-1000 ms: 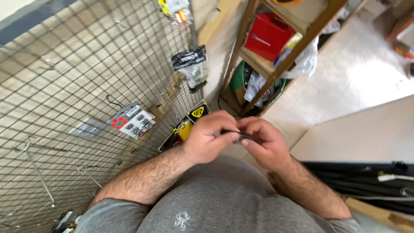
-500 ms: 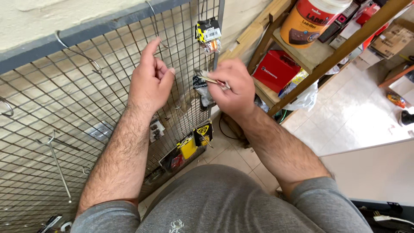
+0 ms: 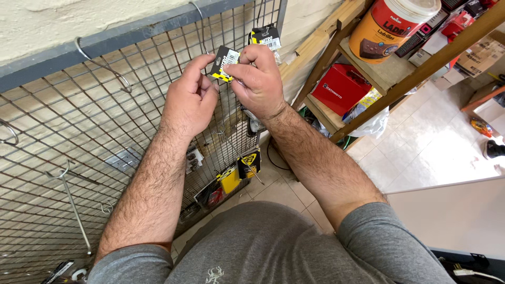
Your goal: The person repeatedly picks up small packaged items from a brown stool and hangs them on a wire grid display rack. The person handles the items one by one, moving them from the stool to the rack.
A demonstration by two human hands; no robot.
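Head view showed me both hands up at the wire rack (image 3: 79, 131). My left hand (image 3: 190, 100) pinched the small black and yellow card (image 3: 224, 63) by its edge. My right hand (image 3: 258, 79) held the same card from the other side. Another small packet (image 3: 265, 37) hung just above. A red box (image 3: 342, 89) sat on the wooden shelf (image 3: 368, 68) nearby.

We have one view only, a head-worn camera looking steeply down past the chest. It faces a wire grid (image 3: 79, 137) on the wall, tilted so the grid runs across the upper left. Both forearms rise from the bottom edge, close to the lens. A wooden shelf (image 3: 389, 73) and tiled floor (image 3: 436, 142) fill the right side, farther off.
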